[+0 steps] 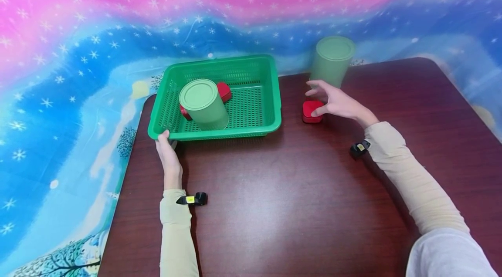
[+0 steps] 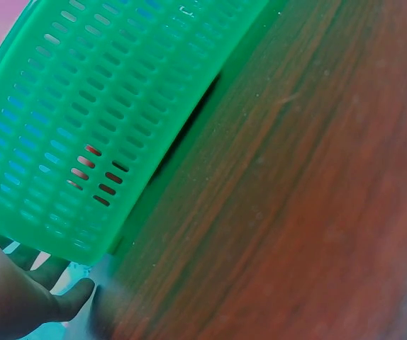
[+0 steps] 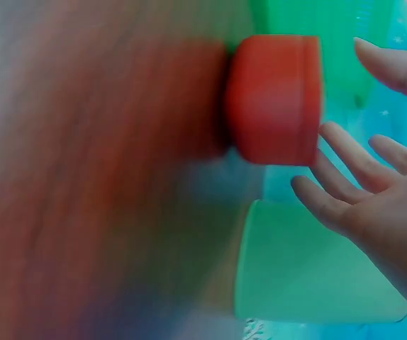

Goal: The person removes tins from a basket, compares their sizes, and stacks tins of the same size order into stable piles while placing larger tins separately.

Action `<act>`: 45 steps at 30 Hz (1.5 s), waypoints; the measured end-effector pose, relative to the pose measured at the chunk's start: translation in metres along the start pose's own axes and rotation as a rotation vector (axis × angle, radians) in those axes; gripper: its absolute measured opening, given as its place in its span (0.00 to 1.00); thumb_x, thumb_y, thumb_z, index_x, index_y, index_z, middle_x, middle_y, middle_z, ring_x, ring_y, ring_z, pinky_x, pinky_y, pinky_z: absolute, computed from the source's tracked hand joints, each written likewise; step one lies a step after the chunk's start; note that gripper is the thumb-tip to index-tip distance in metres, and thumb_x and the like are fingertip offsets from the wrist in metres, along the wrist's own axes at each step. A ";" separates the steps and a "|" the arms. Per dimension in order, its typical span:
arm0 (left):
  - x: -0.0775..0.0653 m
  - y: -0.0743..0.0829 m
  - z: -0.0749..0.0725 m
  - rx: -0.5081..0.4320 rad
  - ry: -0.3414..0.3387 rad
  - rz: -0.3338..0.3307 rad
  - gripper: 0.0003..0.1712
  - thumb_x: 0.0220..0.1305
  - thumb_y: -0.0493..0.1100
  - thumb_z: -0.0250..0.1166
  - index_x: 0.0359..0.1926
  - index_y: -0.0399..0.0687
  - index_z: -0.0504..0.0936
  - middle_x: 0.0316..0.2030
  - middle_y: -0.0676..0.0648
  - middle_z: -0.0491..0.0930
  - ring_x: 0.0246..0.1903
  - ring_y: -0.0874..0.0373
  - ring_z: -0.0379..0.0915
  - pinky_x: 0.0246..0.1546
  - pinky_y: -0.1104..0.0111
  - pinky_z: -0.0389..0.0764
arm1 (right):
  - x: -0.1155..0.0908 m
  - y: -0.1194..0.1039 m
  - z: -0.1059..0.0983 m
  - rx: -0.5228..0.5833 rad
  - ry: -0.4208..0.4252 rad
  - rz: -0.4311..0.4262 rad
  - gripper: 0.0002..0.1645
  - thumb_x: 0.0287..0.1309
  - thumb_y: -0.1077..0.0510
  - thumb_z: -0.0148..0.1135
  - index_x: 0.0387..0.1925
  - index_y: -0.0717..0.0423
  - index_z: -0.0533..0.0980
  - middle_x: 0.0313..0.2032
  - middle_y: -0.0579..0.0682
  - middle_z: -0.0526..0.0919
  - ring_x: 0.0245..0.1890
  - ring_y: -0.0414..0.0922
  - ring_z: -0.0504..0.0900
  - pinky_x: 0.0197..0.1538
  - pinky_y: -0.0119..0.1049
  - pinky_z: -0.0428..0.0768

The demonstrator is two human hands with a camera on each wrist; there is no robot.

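A green plastic basket (image 1: 255, 132) stands at the back left of the table. My left hand (image 1: 168, 155) grips its near left corner; in the left wrist view the fingers lie behind the basket's end, the thumb nearer the table. Inside the basket, a pale green cylindrical can (image 1: 205, 107) stands upright beside red pieces (image 1: 224, 92), partly hidden by it. My right hand (image 1: 339, 100) hovers over a small red rounded box (image 1: 311, 116), fingers spread. In the right wrist view, its fingers (image 3: 359, 159) are apart around the red box (image 3: 274, 99), not closed on it.
Another pale green can (image 1: 333, 61) stands upright at the table's back edge, just behind my right hand. Behind the dark wooden table (image 1: 266, 207) hangs a pink and blue snowflake cloth (image 1: 243, 20). Each wrist wears a black strap camera (image 1: 196, 199).
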State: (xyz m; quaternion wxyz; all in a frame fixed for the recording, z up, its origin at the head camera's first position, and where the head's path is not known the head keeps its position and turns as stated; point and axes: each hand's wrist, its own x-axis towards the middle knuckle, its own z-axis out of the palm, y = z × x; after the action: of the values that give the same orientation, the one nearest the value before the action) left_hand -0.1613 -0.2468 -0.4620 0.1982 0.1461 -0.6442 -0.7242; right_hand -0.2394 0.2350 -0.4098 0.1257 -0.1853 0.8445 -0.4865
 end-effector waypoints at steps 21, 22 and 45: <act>0.002 0.002 -0.002 0.008 -0.021 -0.009 0.30 0.73 0.51 0.46 0.70 0.41 0.64 0.64 0.38 0.68 0.65 0.46 0.65 0.68 0.59 0.62 | 0.044 -0.093 0.029 0.014 0.148 -0.184 0.47 0.61 0.59 0.73 0.77 0.54 0.61 0.66 0.60 0.75 0.67 0.57 0.74 0.69 0.52 0.70; 0.002 0.002 -0.002 0.003 -0.017 -0.009 0.30 0.73 0.51 0.46 0.70 0.41 0.65 0.65 0.38 0.68 0.65 0.46 0.65 0.68 0.60 0.63 | 0.046 -0.097 0.031 0.018 0.143 -0.196 0.47 0.61 0.59 0.73 0.77 0.54 0.61 0.65 0.59 0.76 0.67 0.57 0.74 0.69 0.52 0.70; 0.005 0.002 -0.003 -0.019 -0.037 0.012 0.29 0.73 0.49 0.46 0.69 0.38 0.65 0.64 0.36 0.68 0.65 0.45 0.64 0.67 0.59 0.65 | 0.090 -0.156 0.070 -0.015 0.041 -0.260 0.51 0.59 0.58 0.76 0.78 0.53 0.59 0.70 0.54 0.71 0.68 0.51 0.71 0.66 0.48 0.74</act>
State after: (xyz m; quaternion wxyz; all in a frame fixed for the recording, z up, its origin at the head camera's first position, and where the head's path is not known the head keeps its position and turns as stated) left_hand -0.1644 -0.2517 -0.4605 0.1921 0.1271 -0.6416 -0.7316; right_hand -0.2630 0.0705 -0.3122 0.0432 -0.2840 0.8193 -0.4962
